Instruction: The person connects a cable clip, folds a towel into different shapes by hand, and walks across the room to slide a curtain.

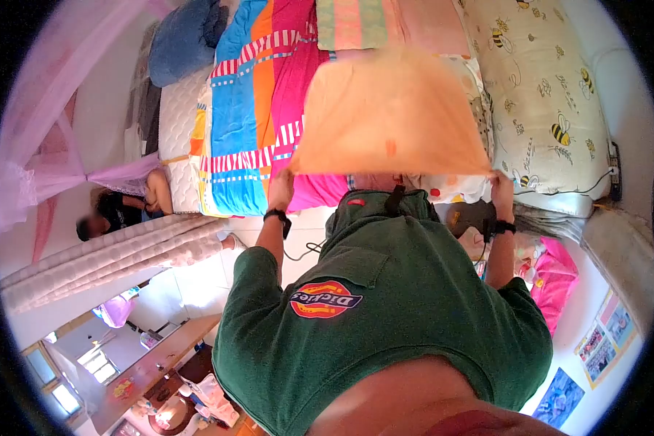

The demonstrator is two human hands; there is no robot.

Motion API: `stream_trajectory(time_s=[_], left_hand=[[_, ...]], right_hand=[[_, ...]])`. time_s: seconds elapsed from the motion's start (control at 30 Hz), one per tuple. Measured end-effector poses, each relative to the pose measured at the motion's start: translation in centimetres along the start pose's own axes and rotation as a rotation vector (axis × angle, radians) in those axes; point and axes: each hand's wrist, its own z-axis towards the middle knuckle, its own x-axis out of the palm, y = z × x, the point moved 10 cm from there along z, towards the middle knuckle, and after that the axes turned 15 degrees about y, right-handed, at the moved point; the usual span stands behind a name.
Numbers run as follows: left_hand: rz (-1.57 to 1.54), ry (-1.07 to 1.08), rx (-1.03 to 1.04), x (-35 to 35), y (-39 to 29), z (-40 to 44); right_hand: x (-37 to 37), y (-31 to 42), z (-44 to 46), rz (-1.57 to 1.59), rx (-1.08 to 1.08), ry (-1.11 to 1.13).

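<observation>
A thin orange cloth (389, 116) is stretched out in front of me above the bed, its far edge smeared by motion. My left hand (281, 190) is closed on the near left corner of the cloth. At the near right corner, my right hand (501, 189) pinches the cloth in the same way. The near edge hangs almost straight between both hands. Under and beyond the cloth lies a striped blue, orange and pink bedcover (240, 123). What the cloth covers beneath it is hidden.
A bee-patterned mattress or pad (552, 102) lies along the right. Folded striped fabric (352, 22) and a dark blue bundle (184, 42) sit at the far side. Left, a person (120, 211) is near a pale curtain (116, 258). A cable (301, 254) runs on the floor.
</observation>
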Motion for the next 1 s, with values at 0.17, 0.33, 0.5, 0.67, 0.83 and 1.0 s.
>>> stream_trajectory(time_s=[0.17,0.33,0.5,0.67,0.83,1.0], left_hand=[[-0.013,0.125,-0.157,2.7,2.6,-2.8],[-0.008,0.087,-0.078,-0.2,0.5,1.0],[0.041,-0.230,0.091,-10.4,-6.0,5.8],[-0.019,-0.607,0.250,-21.2,-12.9,4.4],[-0.004,-0.729,0.327,-22.3,-13.5,2.1],[0.042,-0.455,0.203,-14.6,-8.5,2.4]], right_hand=[[2.6,-1.6,-4.3,0.123,0.051,0.131],[3.1,-3.2,-1.1,0.208,0.115,0.239],[-5.6,1.9,5.7,0.222,-0.089,-0.020],[-16.1,8.5,8.1,0.296,-0.100,-0.198],[-17.5,8.4,7.3,0.427,-0.151,-0.328],[-9.9,4.4,5.9,0.183,-0.082,-0.129]])
